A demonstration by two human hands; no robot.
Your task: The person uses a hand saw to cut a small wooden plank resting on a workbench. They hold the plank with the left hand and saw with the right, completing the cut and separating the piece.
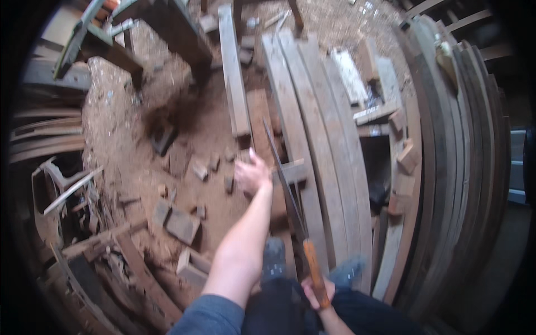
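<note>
My left hand (252,174) reaches forward over the dirt, thumb raised apart from the fingers, and appears to hold nothing. It is just below the near end of a narrow grey plank (233,72) and left of a reddish-brown beam (259,114). My right hand (321,293), low in the view by my knees, is closed round the orange-brown wooden handle of a handsaw (315,268). The saw's long thin blade points away from me, passing over a short grey crosspiece (293,171) beside the long weathered boards (321,134). Motion blurs the left fingers slightly.
Small wood offcuts and a larger block (181,223) lie on the dirt to the left. Stacked curved-looking planks (446,139) line the right side. Scrap timber (134,251) piles up at lower left, and a wooden trestle-like frame (167,33) stands at the back left.
</note>
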